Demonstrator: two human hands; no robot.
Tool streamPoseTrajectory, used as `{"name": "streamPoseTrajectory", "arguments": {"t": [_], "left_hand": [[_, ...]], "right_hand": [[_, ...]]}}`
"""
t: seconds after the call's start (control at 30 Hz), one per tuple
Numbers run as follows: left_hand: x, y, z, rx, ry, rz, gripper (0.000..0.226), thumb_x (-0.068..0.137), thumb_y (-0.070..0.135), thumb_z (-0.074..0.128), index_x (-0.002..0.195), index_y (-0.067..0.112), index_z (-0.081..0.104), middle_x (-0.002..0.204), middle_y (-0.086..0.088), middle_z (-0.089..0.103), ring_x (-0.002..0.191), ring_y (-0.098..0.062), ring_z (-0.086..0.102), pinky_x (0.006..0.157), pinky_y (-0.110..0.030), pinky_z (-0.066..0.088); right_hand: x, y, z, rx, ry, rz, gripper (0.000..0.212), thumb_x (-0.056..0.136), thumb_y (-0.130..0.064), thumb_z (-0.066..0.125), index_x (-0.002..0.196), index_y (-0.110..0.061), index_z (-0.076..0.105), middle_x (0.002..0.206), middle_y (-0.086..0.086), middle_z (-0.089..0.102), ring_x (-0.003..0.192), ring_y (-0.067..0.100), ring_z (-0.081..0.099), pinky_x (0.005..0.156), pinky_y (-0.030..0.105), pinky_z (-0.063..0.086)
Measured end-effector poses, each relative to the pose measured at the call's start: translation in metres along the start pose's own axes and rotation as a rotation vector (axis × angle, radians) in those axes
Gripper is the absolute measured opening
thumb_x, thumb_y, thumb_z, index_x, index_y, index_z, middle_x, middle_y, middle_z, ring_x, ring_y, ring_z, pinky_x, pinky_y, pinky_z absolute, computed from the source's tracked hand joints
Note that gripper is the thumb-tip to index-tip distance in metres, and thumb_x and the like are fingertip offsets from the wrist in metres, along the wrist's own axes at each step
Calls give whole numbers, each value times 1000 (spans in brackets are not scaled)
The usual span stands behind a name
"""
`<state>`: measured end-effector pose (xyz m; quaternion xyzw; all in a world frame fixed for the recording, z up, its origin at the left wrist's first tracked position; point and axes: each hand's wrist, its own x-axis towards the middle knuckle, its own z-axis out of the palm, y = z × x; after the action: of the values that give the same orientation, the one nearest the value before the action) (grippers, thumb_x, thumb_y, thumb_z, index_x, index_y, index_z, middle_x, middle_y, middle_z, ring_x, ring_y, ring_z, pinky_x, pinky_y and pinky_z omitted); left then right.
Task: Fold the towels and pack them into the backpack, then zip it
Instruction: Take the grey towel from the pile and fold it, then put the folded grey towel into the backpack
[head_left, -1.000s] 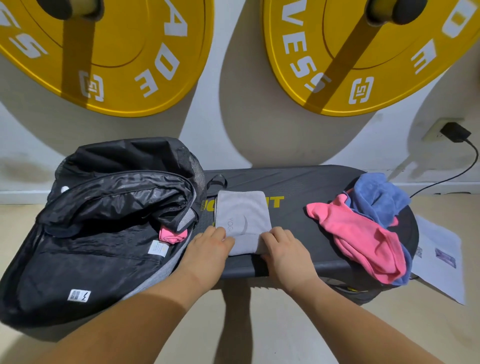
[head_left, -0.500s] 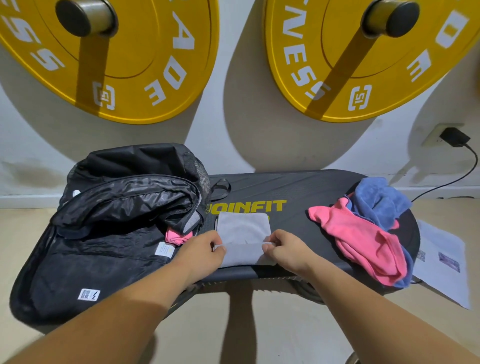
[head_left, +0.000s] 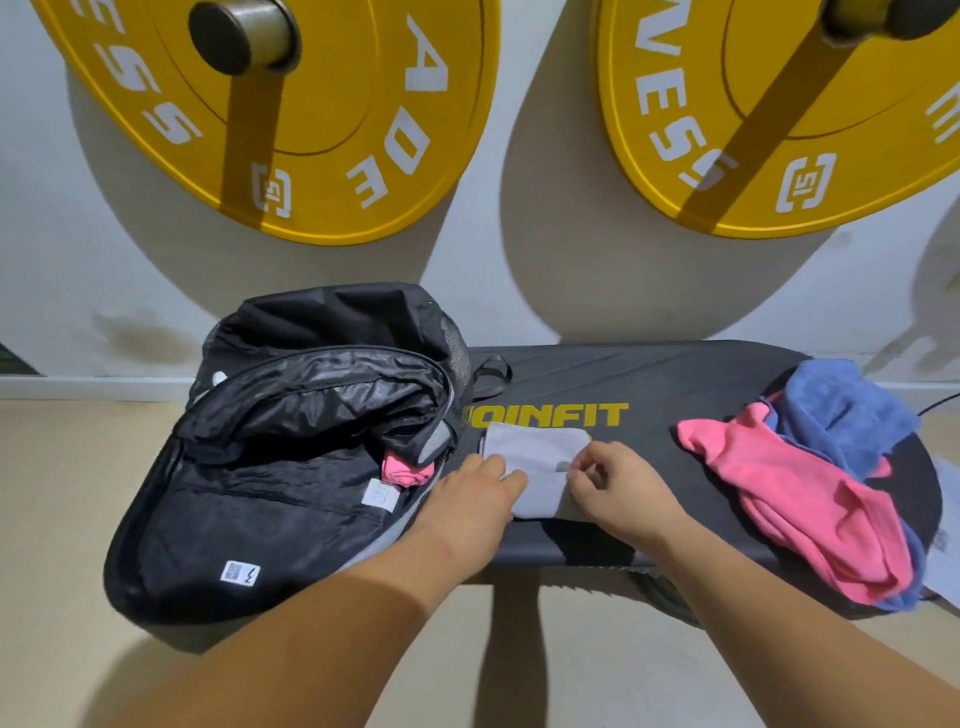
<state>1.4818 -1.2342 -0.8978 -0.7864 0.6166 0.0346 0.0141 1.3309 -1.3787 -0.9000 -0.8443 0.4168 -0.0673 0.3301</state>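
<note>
Folding the grey towel (head_left: 540, 452) just right of the open backpack (head_left: 291, 509).
It lies on the bench pad (head_left: 675, 384); the left hand (head_left: 475, 496) presses it flat, fingers straight, and the right hand (head_left: 621, 491) pinches its right edge. Keep edges aligned and the crease pressed. Half a second ago both hands pinched the near edge.

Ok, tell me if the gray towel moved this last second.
Yes. The gray towel came toward the person: it covered part of the JOINFIT lettering before, now lies just below it.
</note>
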Motion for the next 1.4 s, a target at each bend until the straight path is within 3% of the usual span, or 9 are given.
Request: {"name": "streamPoseTrajectory", "arguments": {"t": [0.13, 0.37, 0.63, 0.8, 0.9, 1.07, 1.23, 1.33, 1.4], "left_hand": [[3, -5, -8, -313, -74, -91, 33, 97, 27, 56, 130, 22, 55, 124, -9, 58, 116, -33, 51, 97, -42, 46], [-1, -15, -6, -751, -201, -334, 10, 91, 38, 61, 100, 35, 61, 115, 2, 65, 102, -22, 63, 91, -32, 51], [17, -13, -2, -622, -178, -227, 42, 102, 27, 50, 144, 25, 53, 153, 2, 44, 142, -21, 40, 119, -37, 32], [22, -17, -7, -719, -218, -280, 19, 97, 24, 57, 112, 26, 69, 114, 5, 65, 104, -19, 62, 87, -25, 47], [17, -20, -8, -764, -229, -283, 8, 89, 23, 65, 96, 23, 66, 88, 8, 60, 76, -15, 54, 71, -28, 44], [5, -14, -17, -759, -254, -298, 9, 83, 22, 62, 93, 22, 61, 83, 12, 53, 73, -13, 48, 63, -27, 39], [-8, -7, -36, -893, -302, -396, 34, 74, 21, 65, 106, 23, 56, 88, 7, 54, 73, -13, 48, 64, -29, 39], [-17, -3, -50, -1014, -369, -460, 78, 62, 26, 66, 135, 38, 41, 119, 2, 63, 97, -16, 63, 73, -29, 48], [-22, -1, -61, -1053, -375, -483, 73, 60, 30, 66, 130, 41, 48, 126, 4, 63, 108, -17, 63, 84, -33, 52]], "right_hand": [[-5, 2, -8, -3, -158, 1, 44, 75, -46, 81, 111, -34, 60, 112, -6, 57, 102, 15, 58, 87, 30, 48], [-5, 5, -13, 164, -211, 132, 27, 86, -47, 73, 100, -26, 66, 91, -3, 66, 80, 13, 62, 73, 28, 51], [-3, -11, -6, 169, -96, 274, 43, 94, -55, 58, 101, -13, 60, 93, 6, 63, 82, 27, 66, 58, 41, 64], [6, -24, 1, 401, -38, 457, 40, 86, -45, 74, 101, -10, 59, 97, 8, 62, 97, 29, 63, 75, 47, 64], [8, -25, 1, 527, -40, 469, 42, 77, -35, 86, 93, -8, 58, 96, 12, 67, 93, 28, 64, 78, 45, 61], [6, -29, -4, 628, -129, 401, 39, 71, -22, 89, 86, -14, 54, 83, 13, 64, 77, 22, 59, 63, 36, 51], [-2, -47, -14, 665, -132, 293, 41, 64, -15, 90, 86, -15, 56, 75, 5, 60, 67, 17, 55, 52, 24, 44], [-5, -69, -26, 662, -132, 264, 50, 51, -20, 85, 93, -13, 59, 86, 8, 65, 73, 21, 60, 59, 27, 48], [-5, -81, -33, 681, -120, 260, 45, 60, -16, 83, 99, -13, 61, 89, 8, 65, 73, 22, 60, 56, 25, 46]]}}
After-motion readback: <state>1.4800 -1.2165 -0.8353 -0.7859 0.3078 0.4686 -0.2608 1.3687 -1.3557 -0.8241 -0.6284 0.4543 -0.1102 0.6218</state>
